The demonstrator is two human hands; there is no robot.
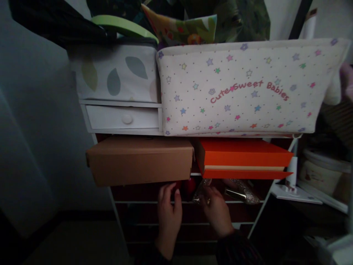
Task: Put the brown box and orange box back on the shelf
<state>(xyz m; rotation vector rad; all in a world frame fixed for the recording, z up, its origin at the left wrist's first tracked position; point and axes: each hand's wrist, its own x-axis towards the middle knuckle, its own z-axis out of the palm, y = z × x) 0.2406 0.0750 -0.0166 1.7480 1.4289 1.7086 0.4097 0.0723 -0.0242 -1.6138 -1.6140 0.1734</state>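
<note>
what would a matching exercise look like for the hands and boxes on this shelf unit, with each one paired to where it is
1. left hand
2. right hand
3. cardboard box
4. orange box

a. under the star-print fabric bin
b. beside the glittery shoe
c. under the small white drawer
d. beside the red item

Pairs: 1-d, 2-b, 3-c, 4-a
</note>
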